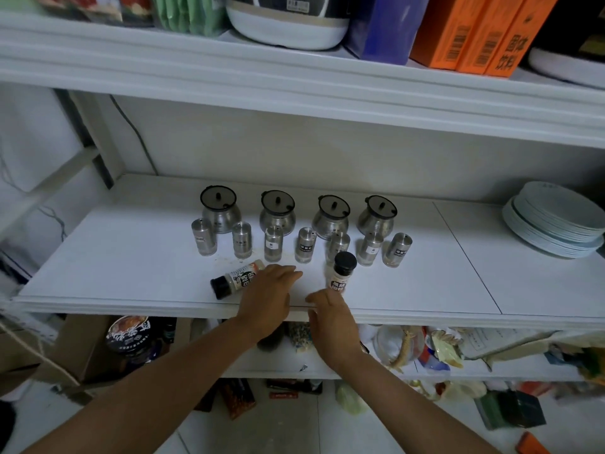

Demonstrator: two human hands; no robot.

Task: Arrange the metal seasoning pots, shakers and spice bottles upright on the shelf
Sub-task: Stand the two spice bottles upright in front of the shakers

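Observation:
Several round metal seasoning pots [277, 213] with dark lids stand in a row at the back of the white shelf [131, 257]. In front of them stands a row of several small metal shakers [304, 245], all upright. One spice bottle [236, 279] with a black cap lies on its side near the front edge. My left hand [268, 296] rests flat beside its bottom end, fingers spread, holding nothing. A second spice bottle [340, 271] stands upright, slightly tilted. My right hand [330, 319] is just below it at the shelf edge, fingers apart, not gripping it.
A stack of pale plates [553, 221] sits at the shelf's right end. The shelf above holds orange boxes [474, 34], a blue box and a white pot. The lower shelf [458, 371] is crowded with bags and jars; boxes lie on the floor.

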